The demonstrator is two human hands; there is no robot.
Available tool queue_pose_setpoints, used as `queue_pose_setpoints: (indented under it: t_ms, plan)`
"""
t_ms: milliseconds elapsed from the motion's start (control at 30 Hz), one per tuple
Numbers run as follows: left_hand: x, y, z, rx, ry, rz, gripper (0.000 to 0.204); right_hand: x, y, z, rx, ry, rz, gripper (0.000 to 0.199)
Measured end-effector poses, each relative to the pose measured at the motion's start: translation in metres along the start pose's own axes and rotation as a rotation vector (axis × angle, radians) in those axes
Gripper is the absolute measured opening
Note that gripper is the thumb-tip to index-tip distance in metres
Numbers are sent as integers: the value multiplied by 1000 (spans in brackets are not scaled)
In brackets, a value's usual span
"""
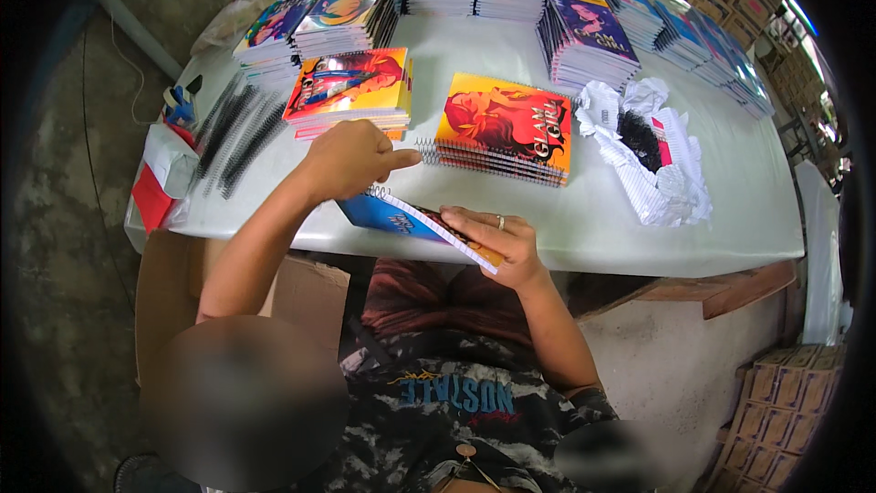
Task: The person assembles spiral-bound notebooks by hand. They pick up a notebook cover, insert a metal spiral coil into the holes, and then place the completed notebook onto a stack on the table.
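Note:
My right hand grips a notebook at the table's front edge, tilted, with its blue cover facing down-left and the white page edges showing. At the notebook's far left end a dark spiral coil sticks out, directly under my left hand. The left fingers are curled in at the coil, with the index finger stretched out to the right; the thumb is hidden. Beyond the left hand lies a stack of red and yellow covers with pens on top. Right of it sits a stack of spiral-bound notebooks.
Loose black coils lie on the left of the white-covered table. Crumpled white paper holding a black coiled bundle sits at the right. Tall notebook stacks line the back. A cardboard box stands below the front edge.

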State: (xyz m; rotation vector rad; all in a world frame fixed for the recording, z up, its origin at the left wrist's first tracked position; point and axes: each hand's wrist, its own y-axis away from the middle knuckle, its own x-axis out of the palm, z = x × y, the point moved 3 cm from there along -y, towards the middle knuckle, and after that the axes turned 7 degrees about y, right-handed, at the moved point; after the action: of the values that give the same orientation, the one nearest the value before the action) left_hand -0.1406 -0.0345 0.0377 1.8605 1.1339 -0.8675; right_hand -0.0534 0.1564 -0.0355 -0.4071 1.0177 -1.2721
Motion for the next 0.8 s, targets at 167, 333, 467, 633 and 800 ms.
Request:
queue_pose_setpoints:
  t_ms: [167,333,467,633,800]
  plan:
    - [0,-3,-13,225,-71,-284,50,0,2,-4,82,-23,5,38]
    - [5,10,-23,637,-54,-558,34,-2,16,-23,448,-245,-143,27]
    - [15,-2,-12,494,69,-596,29,-2,16,-24,464,-267,-164,27]
    - [10,-6,-15,492,110,-624,28,-3,15,-25,481,-283,-200,24]
    - [18,-4,-12,697,49,-817,16,-3,16,-25,561,-329,-176,21]
